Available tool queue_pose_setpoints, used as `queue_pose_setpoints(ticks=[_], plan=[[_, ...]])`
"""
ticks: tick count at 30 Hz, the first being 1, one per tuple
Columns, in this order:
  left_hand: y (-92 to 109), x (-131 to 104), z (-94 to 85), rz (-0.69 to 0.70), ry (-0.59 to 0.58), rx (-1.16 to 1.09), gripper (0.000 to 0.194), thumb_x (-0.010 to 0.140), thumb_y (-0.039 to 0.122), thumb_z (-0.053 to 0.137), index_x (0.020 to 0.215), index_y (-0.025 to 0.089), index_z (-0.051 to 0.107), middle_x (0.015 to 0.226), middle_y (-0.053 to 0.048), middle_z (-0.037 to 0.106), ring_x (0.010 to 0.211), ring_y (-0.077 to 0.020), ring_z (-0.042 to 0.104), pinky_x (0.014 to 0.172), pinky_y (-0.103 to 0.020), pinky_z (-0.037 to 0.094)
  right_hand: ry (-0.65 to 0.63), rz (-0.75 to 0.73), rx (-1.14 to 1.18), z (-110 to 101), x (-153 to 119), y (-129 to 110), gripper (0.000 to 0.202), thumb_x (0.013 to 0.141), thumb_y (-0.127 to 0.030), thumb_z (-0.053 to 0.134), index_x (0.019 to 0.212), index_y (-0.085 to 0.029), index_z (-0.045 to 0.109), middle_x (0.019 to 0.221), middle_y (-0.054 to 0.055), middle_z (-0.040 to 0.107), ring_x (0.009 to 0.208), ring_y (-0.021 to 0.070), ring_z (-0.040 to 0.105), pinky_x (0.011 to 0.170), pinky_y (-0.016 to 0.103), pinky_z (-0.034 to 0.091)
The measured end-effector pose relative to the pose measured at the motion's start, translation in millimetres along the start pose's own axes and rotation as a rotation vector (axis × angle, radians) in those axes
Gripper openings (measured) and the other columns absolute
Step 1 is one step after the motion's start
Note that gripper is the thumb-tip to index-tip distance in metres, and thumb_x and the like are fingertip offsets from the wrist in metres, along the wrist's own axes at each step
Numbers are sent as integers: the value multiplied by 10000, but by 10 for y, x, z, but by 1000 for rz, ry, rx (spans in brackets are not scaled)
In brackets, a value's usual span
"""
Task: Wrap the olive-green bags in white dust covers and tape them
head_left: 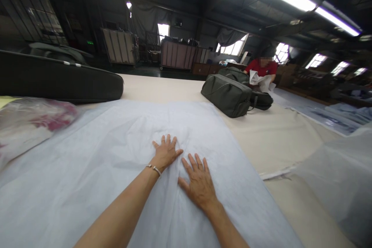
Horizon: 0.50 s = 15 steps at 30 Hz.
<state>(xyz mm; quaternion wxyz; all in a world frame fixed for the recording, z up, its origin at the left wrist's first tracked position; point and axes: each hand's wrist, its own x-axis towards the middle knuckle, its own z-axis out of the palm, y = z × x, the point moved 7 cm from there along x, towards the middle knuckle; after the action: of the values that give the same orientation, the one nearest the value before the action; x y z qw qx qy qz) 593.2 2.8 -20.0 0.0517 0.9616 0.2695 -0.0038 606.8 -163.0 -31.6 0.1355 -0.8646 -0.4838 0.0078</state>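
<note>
pale sheet (81,170) lies under left grip (165,153) and right grip (201,184), both spread wide; uneven pushing may crease it more between them.

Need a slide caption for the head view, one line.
Left hand and right hand spread flat on a pale sheet, dark green bags beyond on the cream-covered table.

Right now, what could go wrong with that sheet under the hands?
The white sheet already has creases around the left hand and right hand; pressing or sliding could bunch it further. The clear plastic bag seems to lie on its left side, so a pull there might drag the bag along.
</note>
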Motion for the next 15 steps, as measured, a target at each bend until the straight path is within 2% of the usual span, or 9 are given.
queue_pose_setpoints(ticks=[5,9,12,14,15], plan=[[28,37,-27,-53,-22,7,717,901,621,401,1493,231,295,1577,-188,250,1428,-435,212,970,-788,284,-12,8,40,1,57,13,665,881,-607,508,1468,-327,368,1581,33,288,1482,291,138,1202,547,34],[53,38,-56,-66,-69,-11,733,885,631,405,1500,252,279,1583,-183,237,1431,-436,199,972,-784,279,-123,49,118,-117,72,2,719,860,-651,518,1462,-277,391,1575,75,290,1476,314,152,1192,573,72],[86,-1,-102,-60,-118,-48,722,888,588,408,1492,206,301,1567,-224,245,1416,-467,204,956,-815,238,-113,89,188,-419,-216,-14,750,831,-619,599,1457,-259,396,1547,102,351,1457,316,227,1181,588,136],[61,29,-118,-92,-111,-75,697,891,599,375,1479,229,319,1566,-201,258,1403,-463,218,971,-814,207,10,82,229,-716,-569,-1,628,849,-523,637,1399,-267,474,1464,78,488,1403,264,361,1187,528,191],[46,67,-104,-110,-111,-92,684,897,619,339,1470,245,326,1561,-188,270,1392,-462,228,964,-823,194,90,72,245,-879,-792,29,503,872,-461,632,1330,-272,543,1379,56,581,1337,226,456,1180,477,240]])
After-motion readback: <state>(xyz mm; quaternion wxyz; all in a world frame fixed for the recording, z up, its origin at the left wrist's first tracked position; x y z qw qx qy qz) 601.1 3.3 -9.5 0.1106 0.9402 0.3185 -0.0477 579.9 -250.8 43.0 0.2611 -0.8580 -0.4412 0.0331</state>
